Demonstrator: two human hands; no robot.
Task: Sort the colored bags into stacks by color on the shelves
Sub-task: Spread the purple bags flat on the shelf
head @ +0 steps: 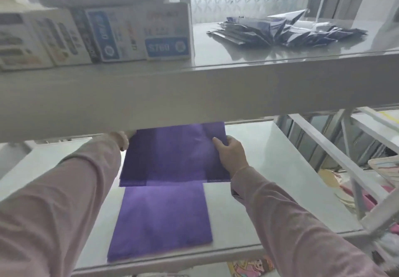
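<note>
Purple bag lies flat at the front of the lower shelf. Overlapping its far edge, a second purple bag is gripped at its side edges by left hand and right hand. Upper shelf carries dark packets and boxes.

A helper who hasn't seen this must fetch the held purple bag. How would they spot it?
Find the white shelf below the boxes. Of two purple bags there, it is the rear bag, gripped by the left hand and right hand; the front bag lies unheld.
</note>
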